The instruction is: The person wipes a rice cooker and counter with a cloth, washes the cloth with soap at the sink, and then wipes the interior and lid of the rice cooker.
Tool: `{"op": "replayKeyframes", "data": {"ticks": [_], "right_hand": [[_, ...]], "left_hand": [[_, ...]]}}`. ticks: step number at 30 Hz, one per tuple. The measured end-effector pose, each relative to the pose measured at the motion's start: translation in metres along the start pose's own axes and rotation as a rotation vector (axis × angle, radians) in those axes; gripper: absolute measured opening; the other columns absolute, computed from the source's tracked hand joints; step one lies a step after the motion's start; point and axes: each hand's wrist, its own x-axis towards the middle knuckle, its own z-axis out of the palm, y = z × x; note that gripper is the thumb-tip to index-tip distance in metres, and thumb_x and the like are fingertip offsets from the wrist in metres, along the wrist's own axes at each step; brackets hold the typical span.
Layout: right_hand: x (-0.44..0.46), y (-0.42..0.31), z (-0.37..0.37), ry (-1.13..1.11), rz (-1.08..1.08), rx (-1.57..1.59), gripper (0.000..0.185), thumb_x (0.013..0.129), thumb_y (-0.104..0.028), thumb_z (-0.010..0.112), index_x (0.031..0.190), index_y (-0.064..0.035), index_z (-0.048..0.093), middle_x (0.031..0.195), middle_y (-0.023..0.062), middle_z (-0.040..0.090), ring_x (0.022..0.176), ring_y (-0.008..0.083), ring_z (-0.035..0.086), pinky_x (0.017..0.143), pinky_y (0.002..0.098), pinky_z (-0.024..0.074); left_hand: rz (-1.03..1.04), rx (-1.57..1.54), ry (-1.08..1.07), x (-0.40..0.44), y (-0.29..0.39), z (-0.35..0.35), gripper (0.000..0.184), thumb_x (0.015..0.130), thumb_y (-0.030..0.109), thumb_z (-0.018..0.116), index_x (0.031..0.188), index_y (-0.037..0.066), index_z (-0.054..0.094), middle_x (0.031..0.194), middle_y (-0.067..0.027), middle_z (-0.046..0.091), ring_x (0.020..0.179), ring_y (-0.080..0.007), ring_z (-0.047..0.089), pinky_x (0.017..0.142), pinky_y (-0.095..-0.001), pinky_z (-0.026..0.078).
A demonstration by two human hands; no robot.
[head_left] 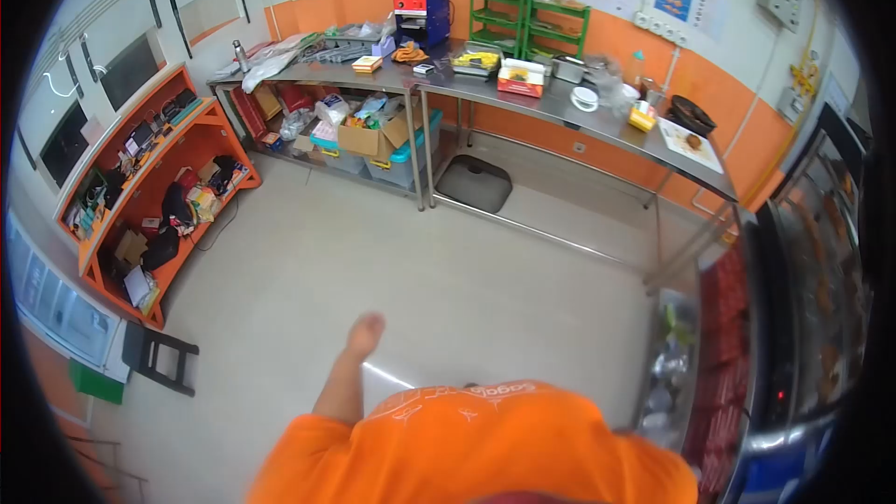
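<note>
One bare left hand (366, 334) is held over the grey floor (308, 224), well apart from the long stainless-steel desk (551, 105).
A step between handlings seems in hand; any grasp at the desk would call for coming closer. The fingers' state cannot be told for blur. Before the desk, one pale, straight-edged thing (387, 377) is partly hidden by the orange printed shirt (476, 448); on the desk, two green tiered racks (555, 30) are counted.
</note>
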Motion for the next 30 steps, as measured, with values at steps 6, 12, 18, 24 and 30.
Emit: {"op": "replayKeyframes", "data": {"ticks": [6, 12, 18, 24, 30], "right_hand": [[0.202, -0.209, -0.398, 0.412, -0.258, 0.308, 0.032, 0.089, -0.029, 0.044, 0.103, -0.0032, 0.059, 0.105, 0.0191, 0.06, 0.099, 0.0329, 0.056, 0.087, 0.0426, 0.0441], [0.294, -0.456, -0.648, 0.677, -0.615, 0.815, 0.018, 0.086, -0.017, 0.053, 0.097, -0.0055, 0.061, 0.088, 0.0126, 0.065, 0.081, 0.0223, 0.062, 0.073, 0.0324, 0.0483], [0.337, -0.593, -0.807, 0.291, -0.955, 0.721, 0.02, 0.086, -0.019, 0.059, 0.1, -0.0055, 0.062, 0.092, 0.0075, 0.064, 0.085, 0.0154, 0.058, 0.078, 0.0309, 0.0461], [0.496, -0.659, -1.052, 0.728, -0.851, 0.812, 0.025, 0.088, -0.027, 0.053, 0.089, -0.0032, 0.062, 0.078, 0.0057, 0.064, 0.072, 0.0166, 0.06, 0.065, 0.0312, 0.047], [0.9, -0.79, -1.236, 0.339, -0.961, 1.332, 0.042, 0.089, -0.035, 0.053, 0.11, 0.0015, 0.057, 0.091, 0.012, 0.063, 0.077, 0.022, 0.062, 0.068, 0.0343, 0.0494]], "left_hand": [[-0.786, 0.521, -0.84, -0.057, -0.186, -0.017, 0.041, 0.087, 0.034, 0.046, 0.111, 0.004, 0.058, 0.116, -0.018, 0.056, 0.109, -0.0326, 0.053, 0.092, -0.0431, 0.041], [-1.173, 0.426, -0.566, 0.019, -0.22, -0.103, 0.038, 0.087, 0.031, 0.048, 0.11, 0.004, 0.058, 0.115, -0.0179, 0.057, 0.107, -0.0332, 0.053, 0.091, -0.0418, 0.042], [-0.765, 0.434, -0.258, 0.293, -0.231, -0.107, 0.035, 0.087, 0.029, 0.05, 0.11, 0.005, 0.058, 0.113, -0.0177, 0.057, 0.105, -0.0337, 0.053, 0.091, -0.0405, 0.042], [-0.022, 0.249, 0.06, 0.624, -0.012, -0.158, 0.028, 0.084, 0.026, 0.057, 0.104, 0.007, 0.06, 0.105, -0.0137, 0.059, 0.098, -0.0325, 0.056, 0.085, -0.04, 0.045], [-0.368, -0.129, 0.49, 0.669, -0.001, -0.138, 0.026, 0.084, 0.022, 0.056, 0.105, 0.009, 0.059, 0.108, -0.013, 0.059, 0.101, -0.032, 0.056, 0.089, -0.0397, 0.044]]}}
